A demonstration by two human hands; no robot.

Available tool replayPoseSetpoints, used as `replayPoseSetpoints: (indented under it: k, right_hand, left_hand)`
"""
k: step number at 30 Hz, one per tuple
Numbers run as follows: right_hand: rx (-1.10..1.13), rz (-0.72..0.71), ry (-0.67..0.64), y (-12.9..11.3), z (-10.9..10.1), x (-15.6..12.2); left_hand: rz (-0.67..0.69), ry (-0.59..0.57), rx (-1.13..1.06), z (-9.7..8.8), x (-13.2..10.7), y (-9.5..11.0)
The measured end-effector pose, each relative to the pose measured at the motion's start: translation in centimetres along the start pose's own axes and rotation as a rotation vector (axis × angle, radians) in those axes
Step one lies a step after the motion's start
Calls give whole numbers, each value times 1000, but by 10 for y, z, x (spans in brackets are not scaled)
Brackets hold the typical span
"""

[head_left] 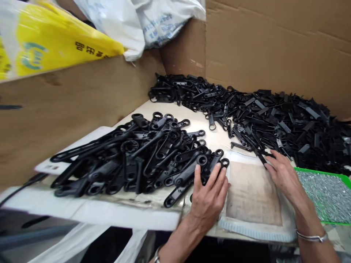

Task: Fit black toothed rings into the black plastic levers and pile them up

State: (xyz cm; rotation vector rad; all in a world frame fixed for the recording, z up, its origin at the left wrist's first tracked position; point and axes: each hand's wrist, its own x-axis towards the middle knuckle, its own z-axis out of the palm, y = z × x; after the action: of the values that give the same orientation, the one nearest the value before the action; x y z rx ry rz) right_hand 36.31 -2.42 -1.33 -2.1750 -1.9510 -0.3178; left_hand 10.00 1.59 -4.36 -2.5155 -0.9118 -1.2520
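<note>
My left hand lies with its fingers spread at the right edge of a heap of long black plastic arms with ring ends. Its fingertips touch the nearest arms. With thumb and fingers, my right hand pinches a narrow black plastic strip at the front of a big pile of flat black plastic strips. Between my hands, a worn brownish cloth pad with a pale blue-white border lies on the table.
A green tray with many small metal pins stands at the right. More black ring-ended parts are heaped at the back. Cardboard walls enclose the table. Yellow and white plastic bags hang over the left wall.
</note>
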Motion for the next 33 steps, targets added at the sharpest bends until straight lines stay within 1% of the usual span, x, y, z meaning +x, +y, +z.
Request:
replayPoseSetpoints:
  k: [4,7,9,12,14,17,20,23,28,31,33]
  right_hand:
    - [8,-163,-55,-24,-8,32]
    - [24,-265,-131,-39,-13,60]
    - [14,-253,-188,-45,-13,82]
    - [-66,-164,-236,-49,-9,117]
    - [-107,-132,-226,-52,-3,141]
    - [-126,-129,-190,-61,7,173]
    - [-140,-146,-181,-70,18,197]
    - [-145,-140,-184,-68,27,210]
    - [-79,-155,-153,-44,33,212]
    - [-3,-197,-108,-28,26,207]
    - [92,-213,-37,-20,15,201]
  left_hand:
    - [-10,-4,-9,1,-1,0]
    - [-15,8,-19,2,-2,0]
    - [-16,30,-20,4,-4,0]
    - [-22,49,-17,5,-4,1]
    - [-30,55,-17,4,-4,2]
    - [-48,51,-24,2,-2,2]
    - [-56,32,-38,1,-1,2]
    - [-63,21,-52,1,-2,2]
    - [-67,32,-67,5,-4,2]
    - [-62,35,-69,5,-4,2]
    - [-62,34,-67,4,-3,1]
